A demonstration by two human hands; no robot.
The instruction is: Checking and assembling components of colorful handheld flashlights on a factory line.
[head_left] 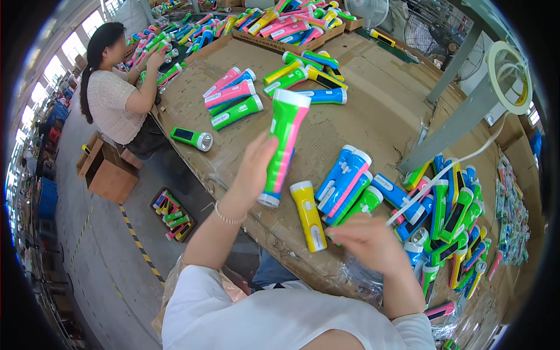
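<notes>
My left hand (256,166) is closed round a bundle of flashlights (283,137), green in front with pink and blue showing at the side and bottom. They are held upright above the cardboard-covered table. My right hand (370,240) has its fingers pinched together beside the tail end of a yellow flashlight (309,216). What the pinch holds, if anything, is hidden. Just beyond that hand lie blue flashlights (344,169) and a green flashlight (367,201), side by side. Crumpled clear plastic (364,277) lies under my right forearm.
Loose flashlights (458,216) are heaped at the right, past a grey metal post (449,137) and a white cable (461,160). More flashlights (233,96) lie farther back, before a full cardboard tray (256,41). A co-worker (119,93) stands at the far left, near an open carton (111,172).
</notes>
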